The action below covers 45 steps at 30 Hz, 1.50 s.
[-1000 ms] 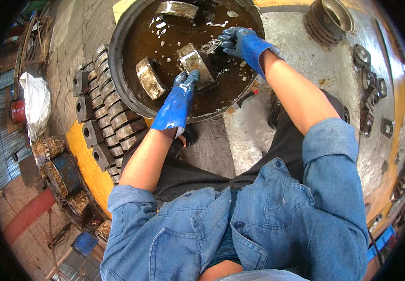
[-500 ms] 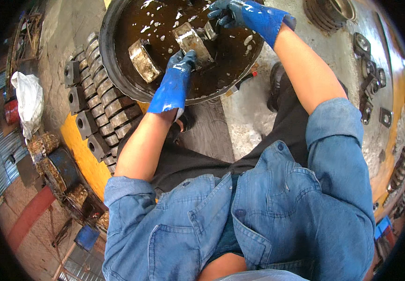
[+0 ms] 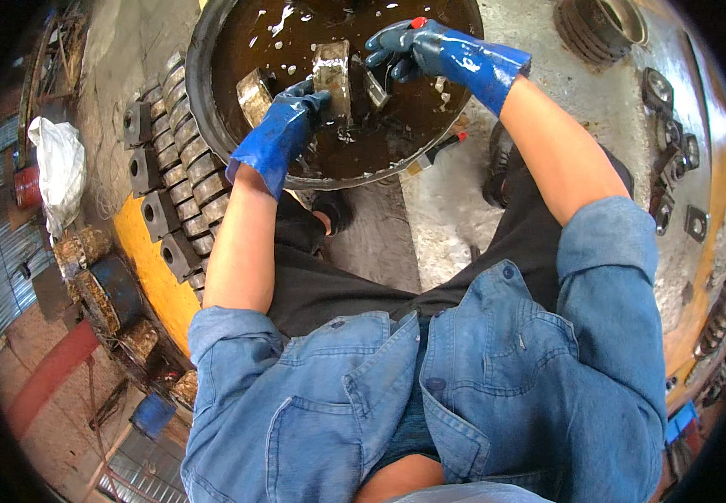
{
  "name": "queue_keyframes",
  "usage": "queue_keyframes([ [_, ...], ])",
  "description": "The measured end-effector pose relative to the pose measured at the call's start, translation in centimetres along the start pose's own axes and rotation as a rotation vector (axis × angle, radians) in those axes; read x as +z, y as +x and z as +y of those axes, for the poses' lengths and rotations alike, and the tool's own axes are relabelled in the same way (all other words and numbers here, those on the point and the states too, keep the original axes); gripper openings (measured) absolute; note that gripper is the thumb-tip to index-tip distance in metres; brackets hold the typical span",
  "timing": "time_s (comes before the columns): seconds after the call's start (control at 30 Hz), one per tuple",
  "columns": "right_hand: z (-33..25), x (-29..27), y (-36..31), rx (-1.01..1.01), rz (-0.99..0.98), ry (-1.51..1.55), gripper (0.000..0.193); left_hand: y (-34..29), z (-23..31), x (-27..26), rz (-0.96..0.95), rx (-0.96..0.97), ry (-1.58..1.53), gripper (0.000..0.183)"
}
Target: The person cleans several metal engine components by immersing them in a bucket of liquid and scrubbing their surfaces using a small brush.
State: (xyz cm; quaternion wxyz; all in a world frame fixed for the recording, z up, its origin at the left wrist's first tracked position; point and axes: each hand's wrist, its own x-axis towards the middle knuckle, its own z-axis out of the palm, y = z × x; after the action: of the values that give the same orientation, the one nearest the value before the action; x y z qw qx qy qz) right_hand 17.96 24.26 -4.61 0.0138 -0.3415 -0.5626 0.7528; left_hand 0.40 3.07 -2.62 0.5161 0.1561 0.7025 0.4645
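Observation:
A round black basin of dark brown liquid with foam lies in front of me. My left hand, in a wet blue rubber glove, grips the left side of a thick curved metal piece, raised upright at the basin's middle. My right hand, gloved the same way, is closed just right of it. A small red end shows above its fingers; the rest of that thing is hidden. A narrow metal piece stands below the right hand. Another curved metal piece sits in the liquid behind my left hand.
Rows of curved metal pieces and dark bored blocks line the left side. A red-tipped tool lies by the basin's near rim. At right are stacked rings and bored metal blocks. A white bag hangs far left.
My left hand has shifted left and turned the curved metal piece more upright. My right hand has come down slightly toward me, and a red end now shows above it.

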Motion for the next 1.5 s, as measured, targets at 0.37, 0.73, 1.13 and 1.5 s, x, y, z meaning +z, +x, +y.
queue_keyframes([
  [0.37, 2.1, 3.8, -1.6, -0.505, -0.350, -1.153, 0.023, 2.3, -2.6, -1.6, -0.127, 0.171, 0.035, 0.035],
  [0.73, 1.9, 4.4, -4.9, -0.839, -0.322, -1.833, 0.017, -0.4, -1.4, -0.7, 0.033, 0.325, 0.426, 0.049],
  [1.13, 0.0, 2.8, -5.3, -0.217, -0.227, -0.544, 0.025, 0.9, -4.7, -3.5, 0.125, 0.667, 0.730, 0.040],
  [1.5, -1.4, 4.3, -5.9, -0.283, 0.101, -0.089, 0.031, -1.0, -3.4, -3.5, 0.159, 0.633, 0.722, 0.028],
])
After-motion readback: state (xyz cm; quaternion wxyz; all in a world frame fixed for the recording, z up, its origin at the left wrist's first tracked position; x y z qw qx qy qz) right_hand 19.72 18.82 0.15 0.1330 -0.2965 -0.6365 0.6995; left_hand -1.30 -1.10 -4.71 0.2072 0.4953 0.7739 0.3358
